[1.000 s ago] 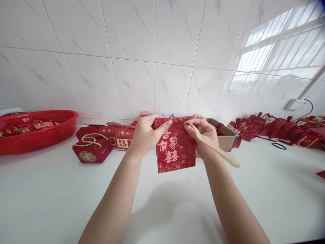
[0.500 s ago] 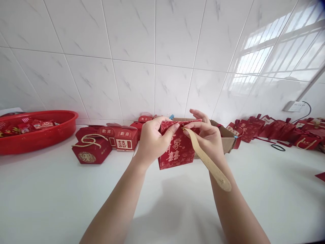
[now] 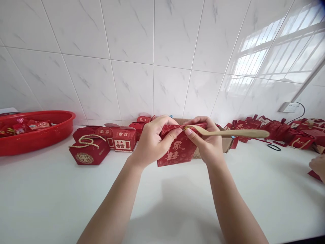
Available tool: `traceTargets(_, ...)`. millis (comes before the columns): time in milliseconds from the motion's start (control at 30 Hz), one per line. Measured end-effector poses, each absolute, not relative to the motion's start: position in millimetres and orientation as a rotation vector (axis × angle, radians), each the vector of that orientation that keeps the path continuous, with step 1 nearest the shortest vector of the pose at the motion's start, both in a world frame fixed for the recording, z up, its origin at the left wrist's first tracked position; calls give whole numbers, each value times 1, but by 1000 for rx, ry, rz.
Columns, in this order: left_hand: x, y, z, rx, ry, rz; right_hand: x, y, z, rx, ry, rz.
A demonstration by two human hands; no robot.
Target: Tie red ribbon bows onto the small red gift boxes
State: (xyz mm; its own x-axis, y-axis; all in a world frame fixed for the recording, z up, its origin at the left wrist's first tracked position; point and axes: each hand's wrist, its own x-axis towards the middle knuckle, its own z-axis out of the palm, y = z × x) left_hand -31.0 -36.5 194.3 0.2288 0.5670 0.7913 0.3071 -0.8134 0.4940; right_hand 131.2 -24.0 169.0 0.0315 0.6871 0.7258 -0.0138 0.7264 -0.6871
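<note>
A red paper gift bag (image 3: 176, 154) with gold Chinese characters is held up above the white table, its top edge toward the wall. My left hand (image 3: 153, 140) pinches the upper left of the bag, thumb in front and fingers behind. My right hand (image 3: 209, 144) grips the top right part, its thumb beside a small gold fastener (image 3: 186, 128). From that fastener a tan strap (image 3: 238, 133) sticks out to the right, across my right hand. The fingertips behind the bag are hidden.
At left stands a red plastic basin (image 3: 53, 134) with wrapped sweets, beside a rope-handled red box (image 3: 90, 150) and smaller red boxes (image 3: 124, 139). Behind my hands is a cardboard box (image 3: 226, 145). Several red bags (image 3: 274, 127) line the right; another person's hand (image 3: 318, 166) is at the right edge.
The strap has swung from hanging down to pointing right. My right hand's fingers have closed onto the bag's top edge. Another person's hand has appeared at the right edge.
</note>
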Motion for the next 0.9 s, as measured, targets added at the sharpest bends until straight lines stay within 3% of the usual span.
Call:
traceTargets(233, -30, -45, 198, 2146, 728, 1817, 128, -15, 163, -688, -1485, 201)
traceTargets(567, -35, -49, 204, 1984, 852, 1885, 126, -6, 156, -445, -1706, -300)
traceTargets(733, -45, -43, 202, 2310, 860, 1792, 125, -10, 158, -393, -1764, -335)
traceTargets(900, -50, -32, 201, 2379, 969, 1972, 123, -14, 158, -405, -1817, -323)
